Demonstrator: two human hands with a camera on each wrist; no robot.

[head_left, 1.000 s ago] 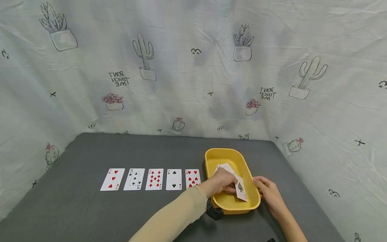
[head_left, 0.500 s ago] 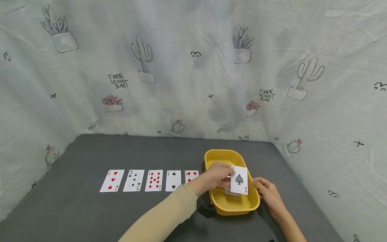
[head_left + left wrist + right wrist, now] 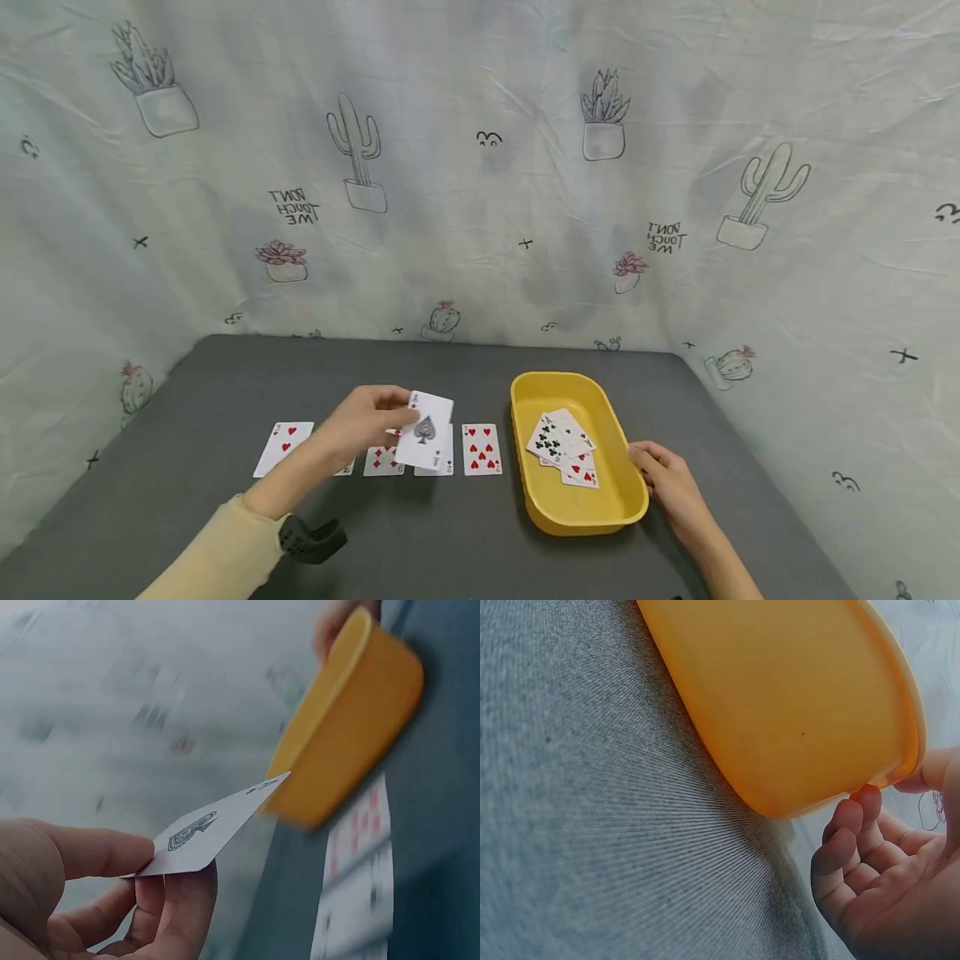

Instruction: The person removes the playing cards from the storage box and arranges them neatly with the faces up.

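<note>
In the head view my left hand (image 3: 360, 423) pinches an ace of spades (image 3: 426, 450) by its upper left part, face up, over the card row. The left wrist view shows the thumb on its face and fingers beneath. Below it, the two of clubs (image 3: 447, 461) is partly covered, and the nine of diamonds (image 3: 384, 463) is half hidden by the hand. My right hand (image 3: 666, 479) grips the right rim of a yellow plastic tub (image 3: 577, 510), thumb at the rim and curled fingers under it in the right wrist view. Several overlapping cards (image 3: 551, 442) lie inside the tub.
Left of the tub, the seven of hearts (image 3: 482, 450) ends the row on the dark grey table (image 3: 450, 550). At the row's left end lies the three of hearts (image 3: 279, 446). A cactus-printed cloth (image 3: 450, 208) hangs behind and along both sides.
My left hand has lifted the ace of spades out of the tub and carried it left over the card row. The right hand has stayed at the tub's rim.
</note>
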